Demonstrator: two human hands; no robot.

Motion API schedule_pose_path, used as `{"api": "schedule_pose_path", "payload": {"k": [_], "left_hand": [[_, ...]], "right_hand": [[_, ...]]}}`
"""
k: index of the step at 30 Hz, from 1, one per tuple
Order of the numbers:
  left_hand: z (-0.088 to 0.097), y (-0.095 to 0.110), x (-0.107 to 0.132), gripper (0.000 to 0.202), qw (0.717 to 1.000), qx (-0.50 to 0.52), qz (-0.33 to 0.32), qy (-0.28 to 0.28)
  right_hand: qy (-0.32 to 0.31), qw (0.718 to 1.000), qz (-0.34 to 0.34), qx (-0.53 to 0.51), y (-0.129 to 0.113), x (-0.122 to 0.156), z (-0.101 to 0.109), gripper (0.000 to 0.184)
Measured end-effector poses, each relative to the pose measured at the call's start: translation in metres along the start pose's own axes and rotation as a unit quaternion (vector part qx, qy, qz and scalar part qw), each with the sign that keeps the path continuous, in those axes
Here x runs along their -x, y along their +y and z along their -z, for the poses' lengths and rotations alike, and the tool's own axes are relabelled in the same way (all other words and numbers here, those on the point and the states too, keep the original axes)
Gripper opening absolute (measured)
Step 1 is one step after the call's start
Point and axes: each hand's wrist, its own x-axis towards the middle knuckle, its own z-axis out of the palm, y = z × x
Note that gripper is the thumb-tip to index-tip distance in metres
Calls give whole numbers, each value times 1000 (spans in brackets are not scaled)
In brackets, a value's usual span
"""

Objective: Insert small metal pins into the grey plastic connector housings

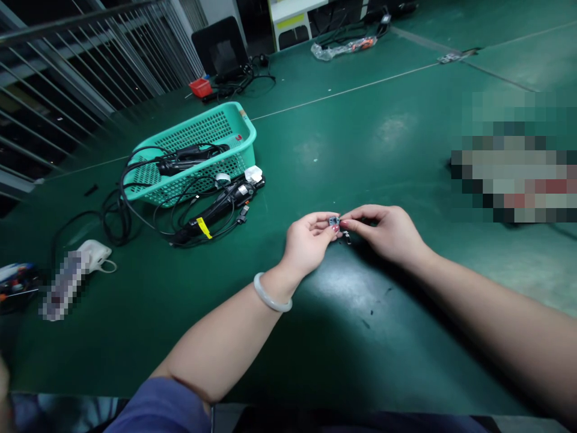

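Note:
My left hand (311, 240) holds a small grey-blue part with dark openings (333, 221) between thumb and fingertips, a little above the green table. On the right side of that part, my right hand (392, 231) is closed in a pinch, its thumb and forefinger at the part's edge. Whatever sits between those fingertips is too small to make out. Just below the fingers shows a small shiny metal piece (347, 237); whether it hangs or lies on the table I cannot tell.
A turquoise plastic basket (243, 150) with black cabled devices stands left of centre. In front of it lies a black handheld device (216, 207) with a yellow tag and cables. A white power strip (94, 255) is farther left. A red box (201, 88) stands at the back.

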Motion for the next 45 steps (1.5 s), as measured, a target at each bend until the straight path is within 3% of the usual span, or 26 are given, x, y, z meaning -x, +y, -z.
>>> {"api": "schedule_pose_path", "payload": {"k": [4, 7, 12, 18, 23, 31, 35, 40, 45], "left_hand": [[2, 4, -3, 19, 999, 5, 16, 28], [4, 5, -4, 24, 999, 30, 8, 43], [4, 4, -4, 28, 997, 60, 7, 51], [2, 8, -3, 20, 995, 80, 42, 48], [3, 7, -3, 28, 995, 87, 48, 30], [2, 4, -4, 23, 997, 69, 37, 12], [1, 0, -2, 28, 999, 47, 22, -4], [2, -3, -1, 39, 999, 1, -37, -13], [2, -4, -2, 30, 997, 7, -77, -17]], "right_hand": [[-1, 994, 46, 96, 7, -1, 5, 12], [-28, 972, 108, 205, 10, -1, 6, 12], [-61, 953, 115, 272, 11, -2, 0, 13], [-60, 968, 84, 228, 10, -3, 4, 11], [-11, 988, 42, 146, 8, -3, 10, 8], [89, 989, 96, 63, 2, 4, 4, 13], [129, 971, 165, 115, -4, 11, 0, 15], [144, 927, 263, 223, -11, 16, -4, 12], [138, 896, 317, 277, -12, 15, -8, 14]]}}
